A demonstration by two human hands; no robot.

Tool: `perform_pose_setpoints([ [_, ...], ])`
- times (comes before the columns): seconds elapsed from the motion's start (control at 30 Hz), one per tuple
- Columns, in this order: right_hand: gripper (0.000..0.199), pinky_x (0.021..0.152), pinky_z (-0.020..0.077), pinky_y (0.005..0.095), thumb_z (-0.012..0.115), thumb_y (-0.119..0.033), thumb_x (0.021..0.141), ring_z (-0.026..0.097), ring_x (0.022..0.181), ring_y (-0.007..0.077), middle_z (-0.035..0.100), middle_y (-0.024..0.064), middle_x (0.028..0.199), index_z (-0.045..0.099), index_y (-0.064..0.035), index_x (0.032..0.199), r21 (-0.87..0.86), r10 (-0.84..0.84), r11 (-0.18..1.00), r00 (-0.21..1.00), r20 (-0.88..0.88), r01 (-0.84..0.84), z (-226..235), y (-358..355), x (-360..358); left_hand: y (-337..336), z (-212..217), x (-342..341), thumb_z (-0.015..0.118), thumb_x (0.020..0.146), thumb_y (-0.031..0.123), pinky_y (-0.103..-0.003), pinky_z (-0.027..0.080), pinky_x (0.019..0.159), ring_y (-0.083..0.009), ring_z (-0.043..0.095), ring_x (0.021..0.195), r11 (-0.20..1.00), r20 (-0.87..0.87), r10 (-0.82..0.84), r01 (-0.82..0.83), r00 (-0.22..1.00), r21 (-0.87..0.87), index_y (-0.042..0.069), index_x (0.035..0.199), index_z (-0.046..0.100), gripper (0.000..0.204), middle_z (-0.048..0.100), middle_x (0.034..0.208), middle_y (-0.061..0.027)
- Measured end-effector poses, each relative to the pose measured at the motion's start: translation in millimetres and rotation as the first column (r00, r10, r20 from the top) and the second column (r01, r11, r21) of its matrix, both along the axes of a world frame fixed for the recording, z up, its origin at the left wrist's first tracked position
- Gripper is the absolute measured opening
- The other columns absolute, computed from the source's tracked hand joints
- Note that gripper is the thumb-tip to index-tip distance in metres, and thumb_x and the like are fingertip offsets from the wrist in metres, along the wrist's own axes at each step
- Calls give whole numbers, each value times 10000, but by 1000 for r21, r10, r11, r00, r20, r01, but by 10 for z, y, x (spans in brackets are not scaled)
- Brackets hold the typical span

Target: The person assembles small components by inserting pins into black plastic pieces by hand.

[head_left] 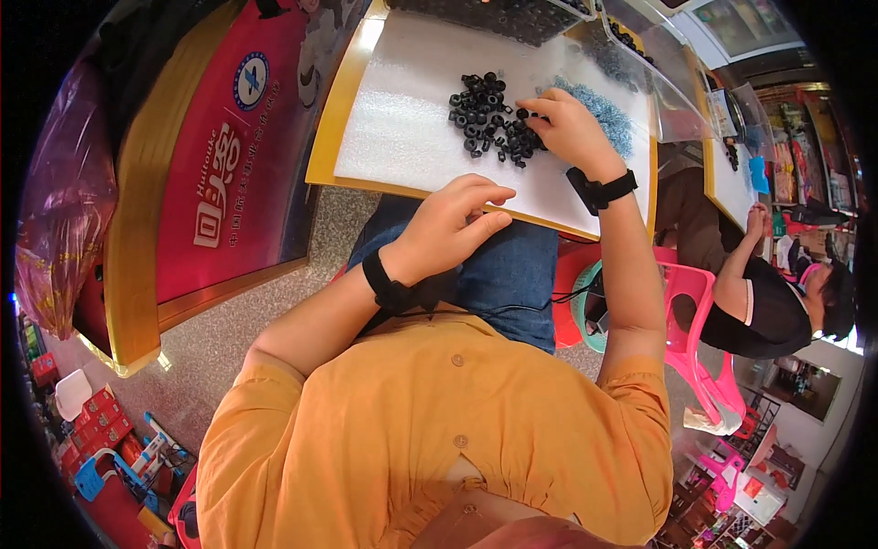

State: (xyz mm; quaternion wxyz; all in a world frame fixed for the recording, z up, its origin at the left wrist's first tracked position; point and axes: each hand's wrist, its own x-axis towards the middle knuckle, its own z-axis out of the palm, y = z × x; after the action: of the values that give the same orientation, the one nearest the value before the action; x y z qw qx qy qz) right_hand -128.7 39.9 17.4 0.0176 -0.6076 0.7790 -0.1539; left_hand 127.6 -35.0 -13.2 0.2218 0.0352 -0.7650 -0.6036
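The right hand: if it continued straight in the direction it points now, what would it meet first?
Most likely the black pieces, directly ahead of the right hand; its height over them is unclear from this view.

Bench (322,157): yellow-edged, topped by a white sheet (393,128) | mid-sheet: small black parts (480,105) lay heaped, several ring-shaped | right of them: light-blue pieces (611,121) lay scattered | far edge: a clear bin (526,20) held many dark pieces
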Motion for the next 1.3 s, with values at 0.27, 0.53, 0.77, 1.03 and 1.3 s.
perform_pose_setpoints([
  [0.27, 204, 724, 507, 335, 699, -89, 829, 624, 805, 242, 628, 86, 925, 699, -64, 1032, -131, -48, 990, 998, 47, 54, 153, 33, 265, -55, -54, -24, 633, 959, 175, -225, 483, 639, -94, 587, 766, 997, 8, 25, -25, 1000, 71, 43, 1174, 668, 255, 645, 1020, -51],
  [0.53, 273, 627, 470, 242, 772, -18, 765, 608, 856, 136, 629, 47, 1034, 724, -85, 1025, -379, 178, 924, 831, 526, 42, 182, 569, 1105, -113, 151, 28, 606, 991, 294, -190, 412, 521, -40, 523, 631, 664, 112, -228, 70, 967, 744, 31, 1129, 687, 309, 594, 761, 34],
  [0.77, 293, 633, 476, 241, 764, 1, 774, 615, 885, 136, 629, 47, 1063, 726, -82, 1052, -394, 211, 916, 741, 637, 78, 104, 702, 1227, -99, 141, 60, 627, 977, 244, -198, 408, 521, -40, 509, 617, 552, 55, -375, 176, 925, 815, 21, 1160, 683, 294, 582, 761, 37],
  [1.03, 166, 727, 513, 337, 637, -142, 885, 659, 849, 279, 680, 132, 904, 740, -84, 1000, -293, -158, 921, 934, 321, 256, 87, 140, 538, -142, 128, 51, 705, 903, 132, -187, 434, 529, -35, 532, 656, 727, 110, -230, 96, 967, 680, 32, 1183, 672, 299, 695, 964, -12],
  [1.3, 211, 802, 541, 438, 616, -210, 822, 667, 879, 364, 697, 166, 907, 757, -82, 914, -10, -264, 965, 965, 9, 264, -148, -349, 172, -125, 52, 20, 731, 892, 169, -183, 385, 496, -12, 482, 549, 825, 164, -152, 33, 975, 564, 61, 1145, 707, 276, 604, 687, 55],
])
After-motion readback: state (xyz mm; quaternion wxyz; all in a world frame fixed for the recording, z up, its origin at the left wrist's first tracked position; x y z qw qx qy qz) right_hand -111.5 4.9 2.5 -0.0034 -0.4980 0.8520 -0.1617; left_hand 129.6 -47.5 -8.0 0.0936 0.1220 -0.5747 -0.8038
